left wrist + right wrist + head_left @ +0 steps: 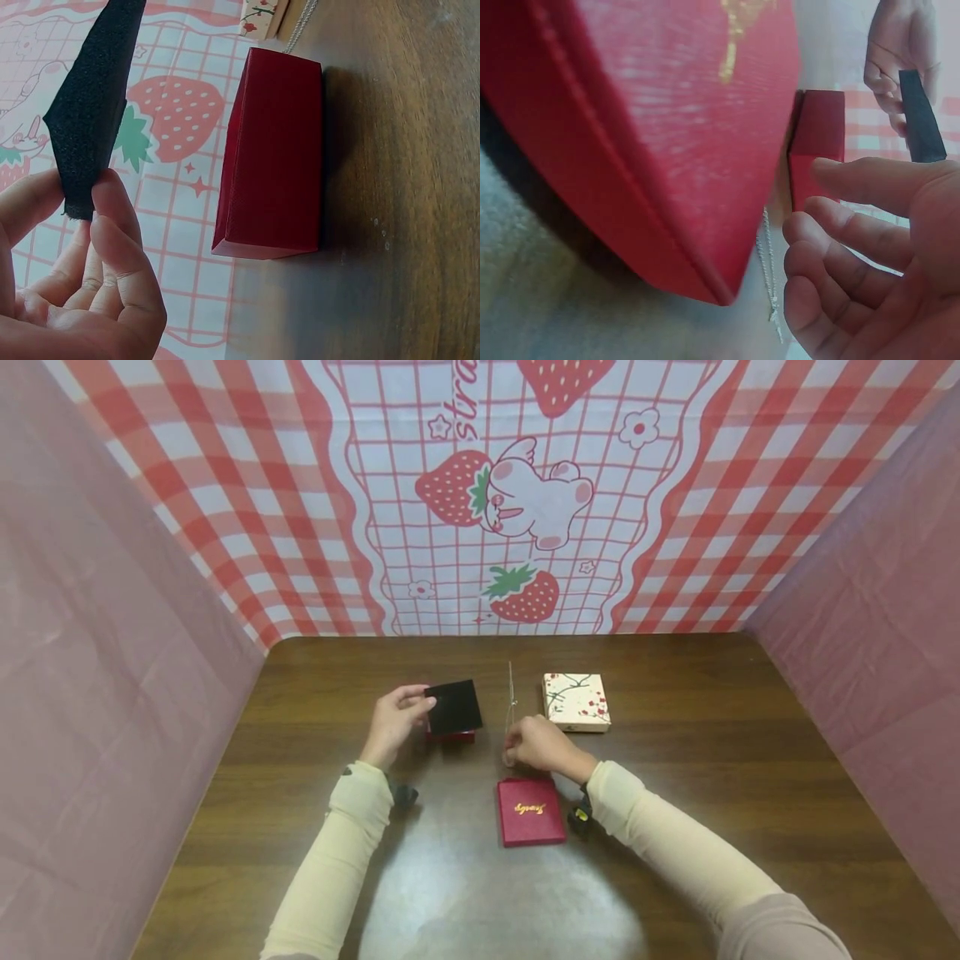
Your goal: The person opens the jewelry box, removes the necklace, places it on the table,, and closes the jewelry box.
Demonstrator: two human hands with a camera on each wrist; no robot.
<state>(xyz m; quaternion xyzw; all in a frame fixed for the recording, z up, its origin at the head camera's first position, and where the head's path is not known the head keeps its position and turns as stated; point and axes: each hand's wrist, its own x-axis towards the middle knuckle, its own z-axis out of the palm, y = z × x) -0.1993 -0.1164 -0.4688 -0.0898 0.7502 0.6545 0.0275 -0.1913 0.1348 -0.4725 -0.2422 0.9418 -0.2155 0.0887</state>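
Note:
My left hand (393,722) pinches a black foam jewelry-box insert (452,708) at its edge, between thumb and fingers. In the left wrist view the insert (90,120) is raised apart from the red box base (274,157) on the table. A thin silver necklace (512,697) lies stretched on the wood to the right of that base. My right hand (546,743) is low over the near end of the necklace. Its fingers are loosely bent, and the right wrist view shows the chain (769,270) beyond them, with nothing visible in their grip.
A red lid (531,827) with gold lettering lies nearer the body, just below the right hand. Beyond that hand, to the right, stands a cream box (576,703) with a floral branch print. A strawberry-patterned cloth (480,593) hangs behind the wooden table (675,760).

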